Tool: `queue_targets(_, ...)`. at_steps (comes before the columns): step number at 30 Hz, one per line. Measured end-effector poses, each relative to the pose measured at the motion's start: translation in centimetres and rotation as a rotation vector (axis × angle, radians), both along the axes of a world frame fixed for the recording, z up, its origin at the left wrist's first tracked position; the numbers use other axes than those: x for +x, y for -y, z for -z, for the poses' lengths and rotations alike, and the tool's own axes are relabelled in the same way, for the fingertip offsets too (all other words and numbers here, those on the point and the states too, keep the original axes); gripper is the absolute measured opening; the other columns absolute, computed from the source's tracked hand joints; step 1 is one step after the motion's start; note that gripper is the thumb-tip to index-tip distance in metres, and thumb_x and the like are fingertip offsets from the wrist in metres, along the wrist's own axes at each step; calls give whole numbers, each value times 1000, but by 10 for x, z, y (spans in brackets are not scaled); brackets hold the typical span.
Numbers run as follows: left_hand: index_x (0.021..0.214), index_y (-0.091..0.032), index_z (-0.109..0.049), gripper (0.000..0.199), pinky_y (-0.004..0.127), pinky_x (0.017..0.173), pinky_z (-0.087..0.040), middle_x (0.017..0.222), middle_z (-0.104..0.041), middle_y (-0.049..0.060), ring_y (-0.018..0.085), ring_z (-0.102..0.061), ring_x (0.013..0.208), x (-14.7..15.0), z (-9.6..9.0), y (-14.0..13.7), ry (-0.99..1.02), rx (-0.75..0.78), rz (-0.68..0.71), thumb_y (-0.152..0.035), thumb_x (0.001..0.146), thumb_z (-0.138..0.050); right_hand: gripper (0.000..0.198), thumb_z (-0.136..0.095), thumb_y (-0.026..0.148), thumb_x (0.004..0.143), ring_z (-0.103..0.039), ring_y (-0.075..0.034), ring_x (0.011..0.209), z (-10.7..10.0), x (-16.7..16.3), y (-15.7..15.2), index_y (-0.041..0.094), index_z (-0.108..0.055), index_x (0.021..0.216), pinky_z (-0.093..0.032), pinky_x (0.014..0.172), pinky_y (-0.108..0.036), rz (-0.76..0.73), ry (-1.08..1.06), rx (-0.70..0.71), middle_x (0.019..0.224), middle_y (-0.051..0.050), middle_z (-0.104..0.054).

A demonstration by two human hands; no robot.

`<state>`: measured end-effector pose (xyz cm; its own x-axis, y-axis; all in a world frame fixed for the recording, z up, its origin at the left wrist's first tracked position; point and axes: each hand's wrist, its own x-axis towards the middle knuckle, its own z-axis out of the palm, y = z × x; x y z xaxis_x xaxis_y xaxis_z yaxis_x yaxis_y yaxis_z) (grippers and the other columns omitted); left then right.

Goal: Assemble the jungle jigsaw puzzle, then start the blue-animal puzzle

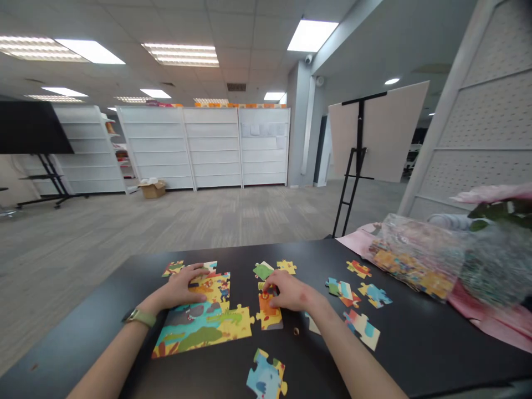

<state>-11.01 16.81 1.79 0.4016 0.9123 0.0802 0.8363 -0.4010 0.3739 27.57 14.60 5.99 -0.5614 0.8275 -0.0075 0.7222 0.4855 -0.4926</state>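
Note:
A partly joined jigsaw puzzle with a crocodile and blue water lies on the black table. My left hand, a green-banded watch at its wrist, rests over the puzzle's upper left with fingers spread. Just right of the joined part is an orange and yellow puzzle piece, its left tab close to the joined edge. The thumb and fingers of my right hand are bent onto this piece's upper part, gripping it. Beyond that hand are a green and white piece and a yellow piece.
Loose pieces lie at the right, among them a blue one and a red and white one. A blue piece sits near the front edge. Plastic-wrapped puzzle pieces and a pink flower occupy the table's right end.

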Motion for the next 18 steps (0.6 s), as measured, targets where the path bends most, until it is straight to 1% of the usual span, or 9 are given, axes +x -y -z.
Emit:
queue_targets(4,139,-29,-56,72,45,115,-36,154,-43,10,35,-44,138,-5,0,0,20,-23,-12,-58,75,-75,37,-78,18,67,-60,-24,108,1,1,1,21,-76,104,-45,97,-31,0,3,-7,112,-6,-67)
queue_targets(8,138,-28,-57,73,43,115,-36,155,-44,10,35,-44,139,-6,-1,-1,32,-29,-4,-60,75,-75,36,-79,18,67,-60,-24,107,4,2,-2,21,-75,103,-45,97,-31,6,3,-4,110,-5,-67)
queue_targets(10,138,-28,-58,74,43,115,-36,154,-44,10,36,-44,139,-6,-1,-1,33,-32,-1,-61,74,-75,35,-78,17,66,-62,-23,104,1,2,-3,21,-75,101,-47,94,-31,13,3,1,109,-5,-67)
queue_targets(12,138,-29,-57,73,44,115,-35,155,-44,9,35,-43,139,-6,0,-2,27,-33,2,-61,75,-74,33,-73,16,71,-62,-24,103,-9,1,1,20,-74,104,-48,93,-32,32,-9,25,110,-7,-67)
queue_targets(14,139,-29,-56,74,44,115,-35,155,-43,10,35,-42,140,-7,2,-3,17,-34,0,-61,75,-74,28,-63,16,80,-61,-24,108,-19,0,15,19,-73,106,-47,97,-33,57,-37,70,114,-9,-66)
queue_targets(15,139,-28,-56,74,44,115,-35,155,-43,11,35,-42,139,-7,3,-4,12,-35,-2,-61,75,-74,26,-58,17,85,-60,-24,112,-22,-1,27,20,-72,107,-45,100,-34,70,-68,99,117,-9,-65)
queue_targets(16,139,-28,-56,74,45,115,-35,155,-43,11,35,-43,139,-8,3,-4,9,-35,-5,-61,75,-74,25,-55,19,88,-59,-24,115,-20,-2,42,21,-72,107,-44,103,-34,80,-98,126,120,-9,-65)
queue_targets(17,139,-28,-56,74,45,115,-35,155,-43,11,36,-43,139,-9,4,-5,7,-34,-8,-62,75,-74,24,-54,22,90,-60,-24,116,-14,-4,60,23,-73,105,-45,103,-34,82,-144,155,120,-8,-66)
queue_targets(18,138,-28,-57,74,45,115,-36,155,-43,11,36,-44,138,-9,5,-6,6,-33,-8,-62,75,-73,24,-55,26,91,-59,-24,120,-2,-6,79,26,-72,108,-45,104,-35,96,-198,174,125,-7,-66)
